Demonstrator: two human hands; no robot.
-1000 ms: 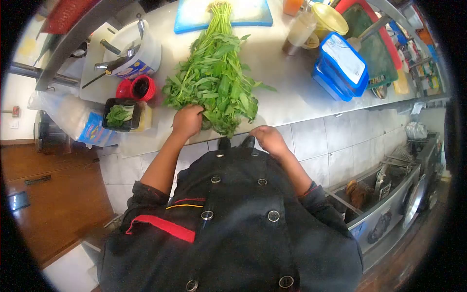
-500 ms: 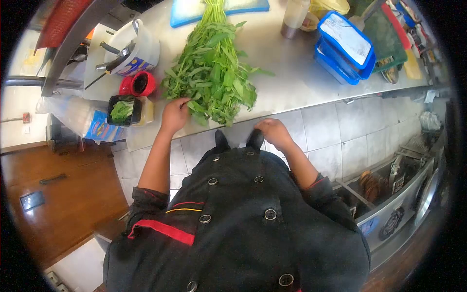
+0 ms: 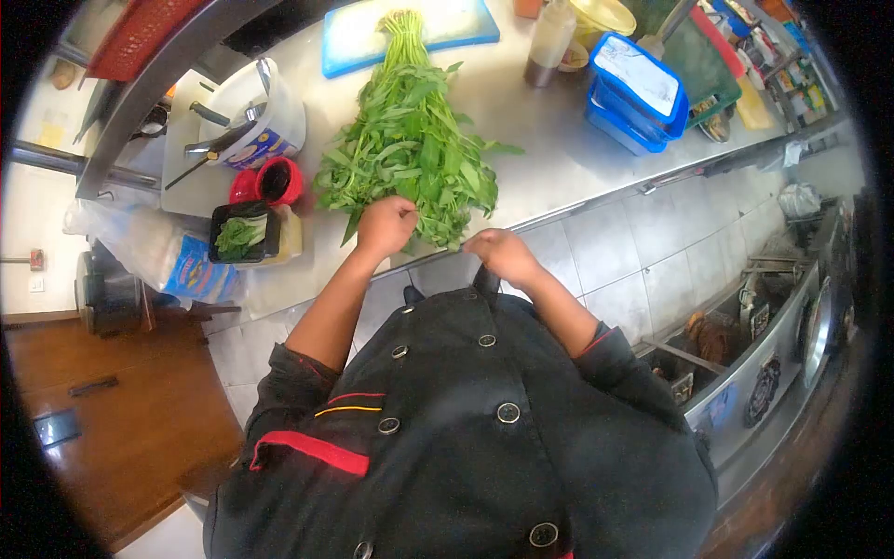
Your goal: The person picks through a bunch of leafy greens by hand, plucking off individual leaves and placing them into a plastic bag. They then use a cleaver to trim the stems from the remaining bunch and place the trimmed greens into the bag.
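Note:
A large bunch of leafy greens [image 3: 410, 140] lies on the steel counter [image 3: 531, 172], its tied pale stems resting on a blue-edged white cutting board [image 3: 349, 42]. My left hand [image 3: 385, 226] is at the leafy tips nearest me, fingers curled and pinched among the leaves. Just right of the tips, at the counter's front edge, is my right hand [image 3: 503, 256]. Its fingers are pressed together, and what they hold, if anything, is too small to make out.
At left stand a white bucket [image 3: 270, 121] with utensils, a red cup [image 3: 279, 180] and a black tub [image 3: 244, 233] of cut greens. A plastic bag [image 3: 200, 265] overhangs the edge. Blue containers [image 3: 638, 88] and a squeeze bottle [image 3: 551, 42] stand at right.
My left hand has moved right, from beside the bunch onto its leafy tips. My right hand has shifted slightly left, closer to the leaves. The view has tilted a little.

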